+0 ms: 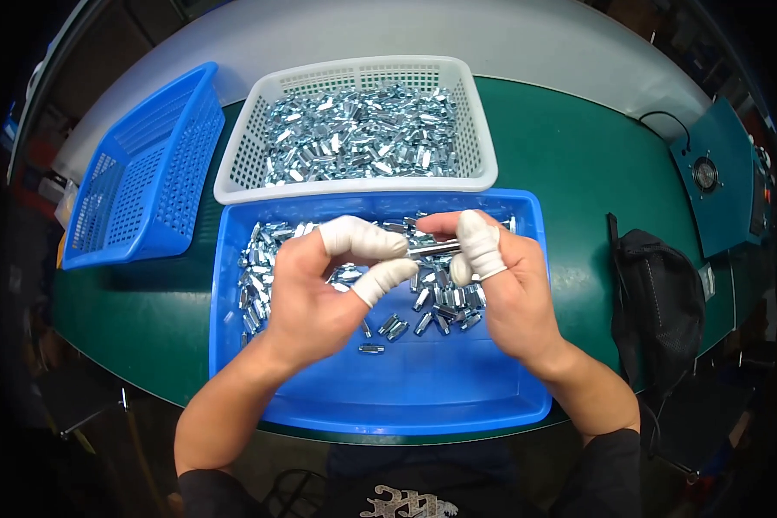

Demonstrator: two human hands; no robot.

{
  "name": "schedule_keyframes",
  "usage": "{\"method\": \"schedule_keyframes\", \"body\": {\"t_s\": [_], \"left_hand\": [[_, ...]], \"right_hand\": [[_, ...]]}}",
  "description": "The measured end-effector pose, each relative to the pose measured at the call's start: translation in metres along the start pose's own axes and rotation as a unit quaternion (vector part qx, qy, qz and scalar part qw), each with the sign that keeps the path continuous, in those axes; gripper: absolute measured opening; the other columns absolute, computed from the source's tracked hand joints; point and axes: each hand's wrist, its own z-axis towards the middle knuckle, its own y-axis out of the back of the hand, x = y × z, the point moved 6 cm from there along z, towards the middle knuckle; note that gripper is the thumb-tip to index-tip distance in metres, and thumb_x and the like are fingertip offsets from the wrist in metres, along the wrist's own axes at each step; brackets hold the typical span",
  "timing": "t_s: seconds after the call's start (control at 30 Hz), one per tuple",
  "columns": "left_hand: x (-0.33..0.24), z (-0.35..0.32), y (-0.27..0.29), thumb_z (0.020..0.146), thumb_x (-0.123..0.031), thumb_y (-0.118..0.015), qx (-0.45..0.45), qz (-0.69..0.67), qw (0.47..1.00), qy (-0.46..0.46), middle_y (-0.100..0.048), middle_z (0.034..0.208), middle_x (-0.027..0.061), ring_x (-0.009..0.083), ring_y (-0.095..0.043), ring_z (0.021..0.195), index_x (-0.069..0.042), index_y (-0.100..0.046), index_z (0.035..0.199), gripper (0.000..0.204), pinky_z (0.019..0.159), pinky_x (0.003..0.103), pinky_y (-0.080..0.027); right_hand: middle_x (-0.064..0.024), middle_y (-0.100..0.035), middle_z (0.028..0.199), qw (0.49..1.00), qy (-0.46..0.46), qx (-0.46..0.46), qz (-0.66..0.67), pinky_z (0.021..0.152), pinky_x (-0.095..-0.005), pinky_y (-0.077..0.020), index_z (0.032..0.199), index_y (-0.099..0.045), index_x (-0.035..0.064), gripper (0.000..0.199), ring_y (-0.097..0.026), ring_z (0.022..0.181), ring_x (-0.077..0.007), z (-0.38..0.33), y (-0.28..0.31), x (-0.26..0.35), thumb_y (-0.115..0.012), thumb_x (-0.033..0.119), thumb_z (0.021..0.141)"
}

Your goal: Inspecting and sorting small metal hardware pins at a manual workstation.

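Note:
Over the shallow blue tray point(363, 397), my left hand point(311, 289) and my right hand point(520, 298) meet fingertip to fingertip. Between them lies a slim, shiny metal rod-like piece point(436, 249), roughly level. My right thumb and fingers are closed around its right end. The left thumb and forefinger pinch at its left end, where I cannot make out whether a separate small part is held. White finger covers wrap the thumbs and some fingers of both hands. Small silvery hexagonal metal fittings point(395, 330) lie loose in the tray below, mostly toward its far side.
Behind the tray stands a white perforated basket point(354, 186) full of similar fittings. An empty blue basket point(160, 194) leans at the left. On the green table point(561, 164), a black bag point(660, 293) lies at the right, near a green box with a fan point(721, 177).

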Motion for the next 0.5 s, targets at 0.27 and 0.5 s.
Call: {"method": "schedule_keyframes", "body": {"t_s": [0.27,0.5], "left_hand": [[-0.035,-0.005,-0.012,0.069,0.001,-0.074,-0.017,0.261,0.936,-0.236,-0.065,0.078,0.0108,0.0216,-0.064,0.070,0.000,-0.063,0.081,0.016,0.064,0.029,-0.051],[-0.015,0.000,-0.010,0.069,0.007,-0.072,-0.014,0.159,0.975,-0.152,-0.064,0.078,0.0105,0.0197,-0.062,0.071,0.001,-0.060,0.081,0.018,0.064,0.029,-0.050]], "right_hand": [[0.0014,-0.060,0.076,0.998,-0.028,0.035,0.041,0.065,-0.0181,-0.0393,0.106,-0.065,-0.0004,0.045,-0.048,0.069,-0.0021,0.002,0.001,-0.002,-0.034,0.032,0.100],[-0.0007,-0.062,0.084,0.997,-0.054,0.023,0.047,0.071,-0.0201,-0.0407,0.110,-0.062,-0.0005,0.043,-0.051,0.075,-0.0046,-0.001,0.000,-0.010,-0.035,0.031,0.100]]}}
